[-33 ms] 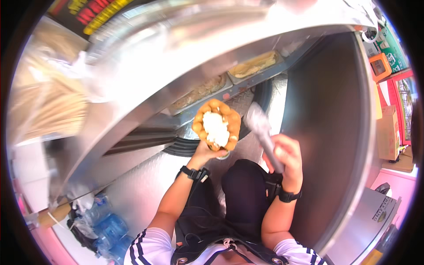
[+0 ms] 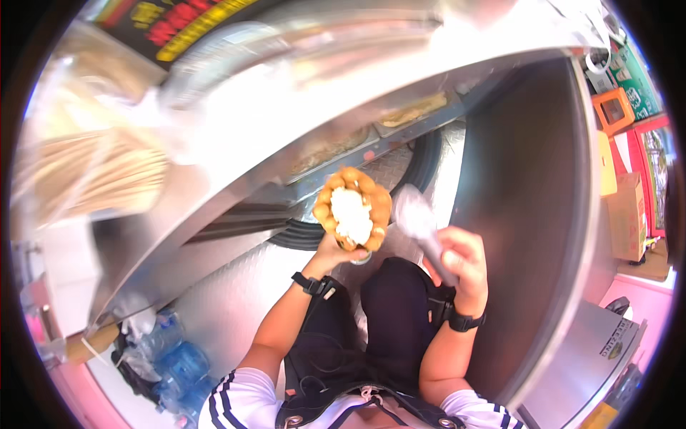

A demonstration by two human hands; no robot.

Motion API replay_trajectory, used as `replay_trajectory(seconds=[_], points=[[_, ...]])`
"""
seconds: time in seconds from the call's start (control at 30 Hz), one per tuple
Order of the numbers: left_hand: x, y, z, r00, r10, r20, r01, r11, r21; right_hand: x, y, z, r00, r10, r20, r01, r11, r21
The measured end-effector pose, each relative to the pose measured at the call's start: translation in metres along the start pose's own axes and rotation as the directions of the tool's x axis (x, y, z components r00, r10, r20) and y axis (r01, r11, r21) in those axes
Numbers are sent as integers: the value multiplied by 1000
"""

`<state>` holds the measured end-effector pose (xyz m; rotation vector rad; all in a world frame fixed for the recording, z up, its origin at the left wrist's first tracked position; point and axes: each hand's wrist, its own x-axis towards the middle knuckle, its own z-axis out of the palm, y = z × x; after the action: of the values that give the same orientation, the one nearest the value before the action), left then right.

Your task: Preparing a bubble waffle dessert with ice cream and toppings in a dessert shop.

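My left hand point(image 2: 333, 252) is wrapped round the base of a golden bubble waffle point(image 2: 380, 206), rolled into an open cone in front of me. White ice cream point(image 2: 351, 214) fills its mouth in soft lumps. To the right, my right hand point(image 2: 461, 263) grips a grey-handled ice cream scoop point(image 2: 434, 252). The scoop's head points up and left toward the waffle and stands apart from it. A whitish mass shows at that head, but blur hides whether it is ice cream or bare metal. Each wrist has a black band.
A metal counter point(image 2: 236, 114) curves across the front, with food trays point(image 2: 411, 114) below its edge. A dark metal panel point(image 2: 525, 193) rises on the right. Paper bags point(image 2: 107, 171) sit far left, blue water bottles point(image 2: 182, 365) lower left. A cardboard box point(image 2: 627, 214) stands right.
The view has shifted slightly, moving the counter and paper bags a little rightward and down. The scoop's head is slightly lower. Both hands keep their holds.
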<state>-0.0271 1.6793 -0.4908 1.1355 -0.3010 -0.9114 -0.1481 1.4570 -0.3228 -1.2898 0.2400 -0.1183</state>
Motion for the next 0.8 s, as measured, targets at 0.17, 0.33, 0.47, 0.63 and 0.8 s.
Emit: replay_trajectory(seconds=[0.17,0.33,0.47,0.63,0.8], points=[[-117,96,54,984,-125,125,127,992,-8,-56,-87,63,998,-53,-31,55,997,52],[-239,199,85,983,-23,183,3,994,111,-91,-185,137,990,-103,99,95,992,86],[-340,276,105,992,93,83,-104,985,139,-105,-259,234,984,19,178,-42,991,127],[-458,336,111,905,329,-271,-318,944,82,-61,-236,370,759,-241,605,554,728,-404],[-535,389,122,725,204,-658,-279,960,-9,-16,-160,512,838,27,545,315,792,-523]])
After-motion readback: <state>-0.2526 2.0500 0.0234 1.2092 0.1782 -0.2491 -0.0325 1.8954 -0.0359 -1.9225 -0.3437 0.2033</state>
